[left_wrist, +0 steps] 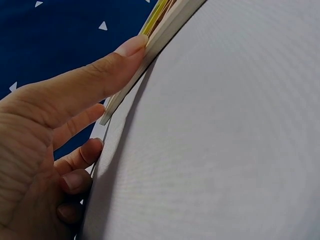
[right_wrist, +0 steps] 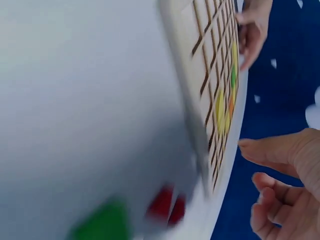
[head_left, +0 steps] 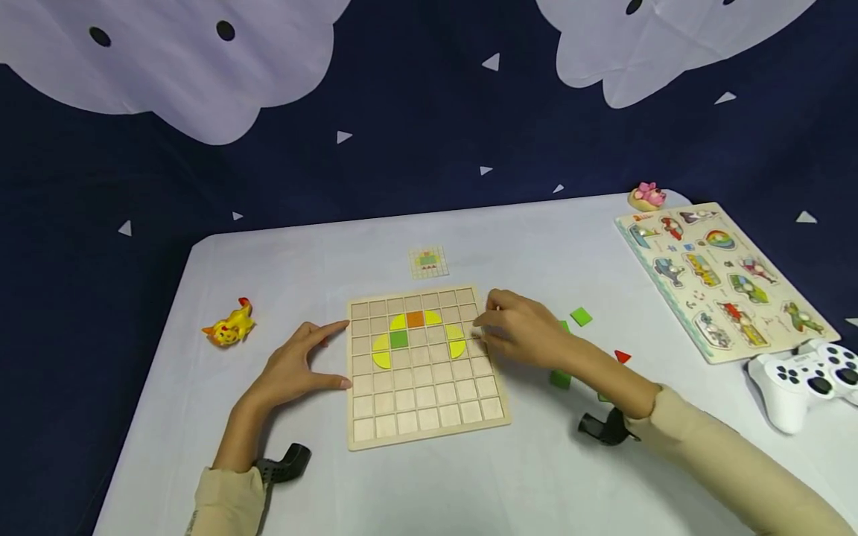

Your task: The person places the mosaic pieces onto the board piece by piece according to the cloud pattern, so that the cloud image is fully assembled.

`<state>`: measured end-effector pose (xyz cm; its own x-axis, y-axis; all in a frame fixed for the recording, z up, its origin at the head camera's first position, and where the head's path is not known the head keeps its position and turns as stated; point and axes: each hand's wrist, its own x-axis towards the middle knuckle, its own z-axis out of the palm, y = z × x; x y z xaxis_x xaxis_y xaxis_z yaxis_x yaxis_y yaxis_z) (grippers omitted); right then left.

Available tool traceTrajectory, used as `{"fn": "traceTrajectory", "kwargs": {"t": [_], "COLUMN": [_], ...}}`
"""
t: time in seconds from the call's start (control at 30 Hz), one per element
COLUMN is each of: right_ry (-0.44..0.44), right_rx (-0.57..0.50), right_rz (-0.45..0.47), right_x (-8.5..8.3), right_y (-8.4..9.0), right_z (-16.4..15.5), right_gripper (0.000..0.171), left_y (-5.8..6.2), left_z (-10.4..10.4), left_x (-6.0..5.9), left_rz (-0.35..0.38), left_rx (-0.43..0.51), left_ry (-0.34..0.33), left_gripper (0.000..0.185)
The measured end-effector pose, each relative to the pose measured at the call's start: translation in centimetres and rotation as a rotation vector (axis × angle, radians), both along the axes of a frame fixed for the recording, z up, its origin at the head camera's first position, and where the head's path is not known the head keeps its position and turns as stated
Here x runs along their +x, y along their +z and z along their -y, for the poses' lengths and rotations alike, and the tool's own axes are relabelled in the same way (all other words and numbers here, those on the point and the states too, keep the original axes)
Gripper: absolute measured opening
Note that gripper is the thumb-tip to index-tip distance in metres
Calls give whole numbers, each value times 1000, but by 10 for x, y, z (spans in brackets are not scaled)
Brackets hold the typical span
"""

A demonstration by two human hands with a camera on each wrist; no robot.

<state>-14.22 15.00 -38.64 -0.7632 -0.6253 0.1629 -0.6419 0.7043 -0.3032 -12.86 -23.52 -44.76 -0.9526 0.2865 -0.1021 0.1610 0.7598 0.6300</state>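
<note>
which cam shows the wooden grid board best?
Head view: the whole wooden grid board lies flat, coloured pieces visible. Left wrist shows only its edge against the left hand. Right wrist shows it blurred, edge-on.

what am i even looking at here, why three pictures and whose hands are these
These are a person's two bare hands, filmed by three cameras at one moment. The wide picture comes from a camera on the head; the two close, tilted ones come from cameras on each wrist. On the white table lies a wooden grid board with yellow, green and orange tiles set in it. The left hand rests with straight fingers against the board's left edge. The right hand sits at the right edge; whether it holds anything is unclear. Loose green and red pieces lie nearby, plus a yellow toy, a peg puzzle and a white game controller.
</note>
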Motion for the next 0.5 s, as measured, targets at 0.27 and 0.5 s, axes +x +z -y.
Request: {"fn": "traceTrajectory", "kwargs": {"t": [0.27, 0.5], "right_ry": [-155, -185], "right_rx": [28, 63], "right_rz": [123, 114], "right_x": [10, 18], "right_y": [-1, -11], "right_z": [-67, -89], "right_gripper": [26, 25], "left_y": [3, 2], "left_z": [1, 0], "left_x": [0, 0], "left_rz": [-1, 4], "left_rx": [-10, -4], "left_ry": [2, 0], "left_gripper": [99, 99]}}
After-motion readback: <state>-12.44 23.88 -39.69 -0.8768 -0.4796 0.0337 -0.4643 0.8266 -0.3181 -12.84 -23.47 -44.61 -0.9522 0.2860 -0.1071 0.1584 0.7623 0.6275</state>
